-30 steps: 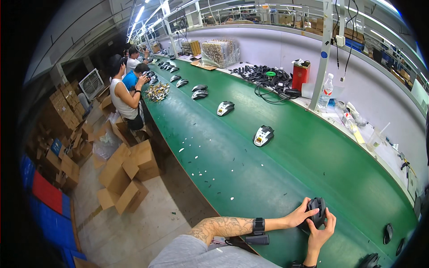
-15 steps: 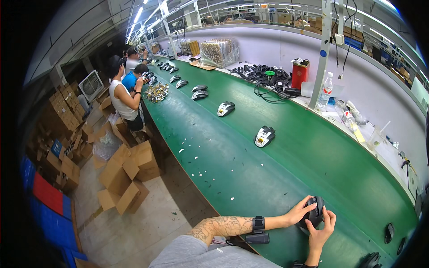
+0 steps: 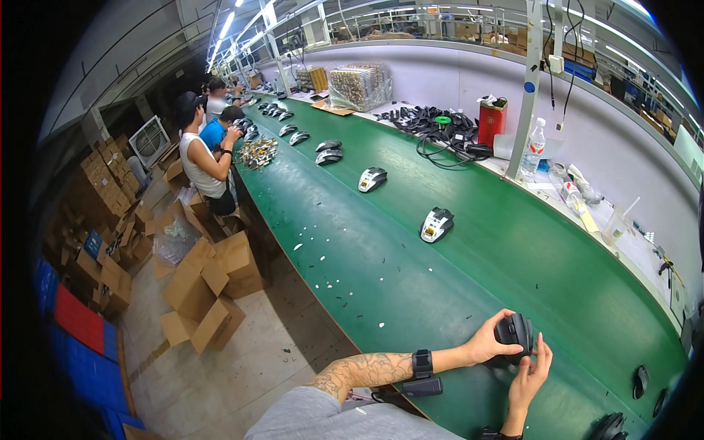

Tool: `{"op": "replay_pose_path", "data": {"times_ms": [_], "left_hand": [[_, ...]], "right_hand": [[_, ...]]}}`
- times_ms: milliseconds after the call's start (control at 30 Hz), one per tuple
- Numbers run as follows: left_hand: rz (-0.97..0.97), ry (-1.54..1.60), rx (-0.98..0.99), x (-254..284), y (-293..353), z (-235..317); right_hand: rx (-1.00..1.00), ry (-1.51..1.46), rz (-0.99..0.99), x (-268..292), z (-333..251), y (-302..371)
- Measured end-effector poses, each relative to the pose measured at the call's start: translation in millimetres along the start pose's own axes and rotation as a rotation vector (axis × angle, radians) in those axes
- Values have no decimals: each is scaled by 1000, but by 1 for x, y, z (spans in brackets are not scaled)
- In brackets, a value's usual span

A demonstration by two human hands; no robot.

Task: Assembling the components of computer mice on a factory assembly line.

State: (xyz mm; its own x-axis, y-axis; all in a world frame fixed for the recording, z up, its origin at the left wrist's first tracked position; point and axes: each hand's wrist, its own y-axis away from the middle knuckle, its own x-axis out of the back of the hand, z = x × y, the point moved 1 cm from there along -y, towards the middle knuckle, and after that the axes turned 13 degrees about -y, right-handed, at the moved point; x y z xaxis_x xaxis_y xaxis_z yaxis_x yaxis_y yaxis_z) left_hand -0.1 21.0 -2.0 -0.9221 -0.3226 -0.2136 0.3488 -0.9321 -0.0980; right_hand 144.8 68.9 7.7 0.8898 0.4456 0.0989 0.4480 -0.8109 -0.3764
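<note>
A black computer mouse (image 3: pixel 518 331) is held above the green belt at the lower right. My left hand (image 3: pixel 484 346) is closed round its left side, fingers over the top and thumb near the lower edge. My right hand (image 3: pixel 531 375) curls at its right side, the thumb by the mouse's lower edge and the fingertips along the right; exact contact is partly hidden. Farther up the belt lie two mice with white-and-black open tops, the nearer mouse (image 3: pixel 437 225) and the farther mouse (image 3: pixel 372 180).
The green belt (image 3: pixel 352 242) carries small white and black scraps. Black mice (image 3: pixel 640 381) lie at the lower right. Along the wall ledge stand a bottle (image 3: pixel 537 147), a red box (image 3: pixel 493 123) and piled black parts (image 3: pixel 433 121). Co-workers (image 3: pixel 205 158) and cardboard boxes (image 3: pixel 202 286) are at left.
The black mouse has turned and tilted in my left hand, whose fingers now reach over its top. My right fingers have shifted and loosened along its right side.
</note>
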Motion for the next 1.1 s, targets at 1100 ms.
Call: {"op": "replay_pose_path", "data": {"times_ms": [1100], "left_hand": [[27, 267, 224, 7, -2, 2]], "right_hand": [[-328, -595, 163, -2, 27, 7]]}}
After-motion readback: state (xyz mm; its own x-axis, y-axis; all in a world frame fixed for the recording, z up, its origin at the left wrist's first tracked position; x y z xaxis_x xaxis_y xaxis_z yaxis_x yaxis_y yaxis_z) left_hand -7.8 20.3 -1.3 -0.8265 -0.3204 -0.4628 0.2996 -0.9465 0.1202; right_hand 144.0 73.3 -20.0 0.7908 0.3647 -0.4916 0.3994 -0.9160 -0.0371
